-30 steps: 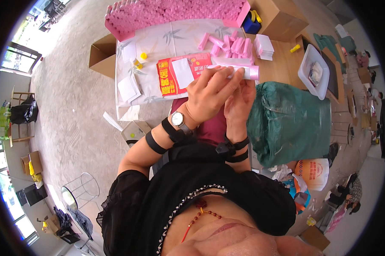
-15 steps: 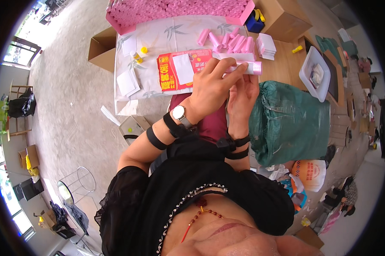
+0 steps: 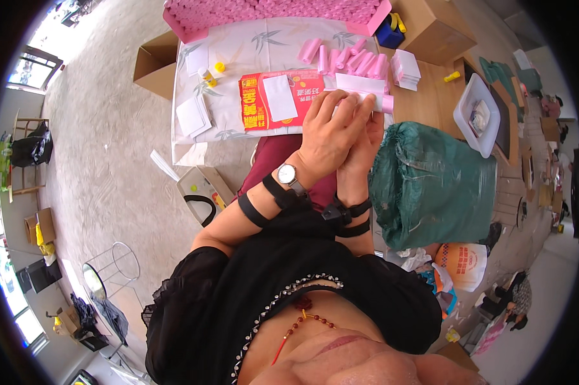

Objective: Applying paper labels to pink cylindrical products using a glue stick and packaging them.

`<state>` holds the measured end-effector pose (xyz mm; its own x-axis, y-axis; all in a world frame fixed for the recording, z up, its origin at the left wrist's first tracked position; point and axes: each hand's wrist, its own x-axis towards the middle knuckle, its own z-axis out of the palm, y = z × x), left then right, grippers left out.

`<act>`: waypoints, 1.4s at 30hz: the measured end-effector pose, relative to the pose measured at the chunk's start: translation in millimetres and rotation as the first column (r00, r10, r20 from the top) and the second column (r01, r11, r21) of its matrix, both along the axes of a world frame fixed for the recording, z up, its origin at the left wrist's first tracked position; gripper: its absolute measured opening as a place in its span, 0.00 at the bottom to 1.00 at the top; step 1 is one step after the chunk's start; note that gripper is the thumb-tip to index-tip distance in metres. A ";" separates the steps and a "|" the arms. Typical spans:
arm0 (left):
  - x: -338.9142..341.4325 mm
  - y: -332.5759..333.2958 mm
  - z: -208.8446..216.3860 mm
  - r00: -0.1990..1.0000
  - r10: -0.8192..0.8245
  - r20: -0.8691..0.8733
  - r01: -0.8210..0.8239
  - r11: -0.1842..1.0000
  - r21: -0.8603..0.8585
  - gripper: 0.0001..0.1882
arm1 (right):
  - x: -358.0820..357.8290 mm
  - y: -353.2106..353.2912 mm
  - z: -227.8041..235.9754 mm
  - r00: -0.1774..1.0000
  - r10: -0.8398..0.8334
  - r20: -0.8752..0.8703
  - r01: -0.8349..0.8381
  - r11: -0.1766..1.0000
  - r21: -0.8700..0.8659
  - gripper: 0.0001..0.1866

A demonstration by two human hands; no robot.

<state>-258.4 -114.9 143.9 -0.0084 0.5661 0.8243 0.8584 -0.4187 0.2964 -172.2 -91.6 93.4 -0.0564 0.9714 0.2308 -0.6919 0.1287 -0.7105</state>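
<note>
Over the table's near edge, both my hands hold one small pink roll (image 3: 388, 104) lying sideways. A white paper slip (image 3: 360, 84) is at the roll, its flat part sticking out on the far side. My left hand (image 3: 328, 131) lies over the roll with bent fingers pressed to it. Behind and partly hidden by it, my right hand (image 3: 361, 142) closes on the roll from below. Left of my hands, another white slip (image 3: 280, 98) rests on a red and yellow printed sheet (image 3: 252, 106). Beyond my hands is a pile of pink rolls (image 3: 350, 59).
A pink box (image 3: 180, 25) packed with rolls stands at the far edge. White slip stacks (image 3: 193, 117) and small yellow-capped bottles (image 3: 207, 77) sit at left; another slip stack (image 3: 405, 69) is at right. A green sack (image 3: 434, 186) and a white plastic bin (image 3: 476, 115) stand at right.
My hands have drawn closer together around the roll, my left fingers bending over it. More of the white slip now shows on the roll's far side.
</note>
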 end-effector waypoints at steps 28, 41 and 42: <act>3.0 12.3 7.7 0.999 0.006 -0.040 0.000 0.990 0.138 0.27 | 1.6 3.2 25.8 0.997 -0.064 -0.038 0.065 0.997 0.045 0.28; -21.9 13.0 19.8 0.983 -0.150 -0.104 0.150 0.989 -0.005 0.36 | 27.3 7.3 31.0 0.996 -0.030 0.079 0.022 0.996 0.092 0.27; -23.6 13.0 21.6 0.979 -0.172 -0.110 0.169 0.985 -0.038 0.37 | 28.3 7.5 30.8 0.996 -0.032 0.079 0.024 0.995 0.092 0.27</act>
<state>-282.0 -101.9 165.6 0.1823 0.5741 0.7982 0.8034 -0.5550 0.2157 -143.9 -84.1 124.2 -0.0515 0.9479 0.3145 -0.6282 0.2140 -0.7480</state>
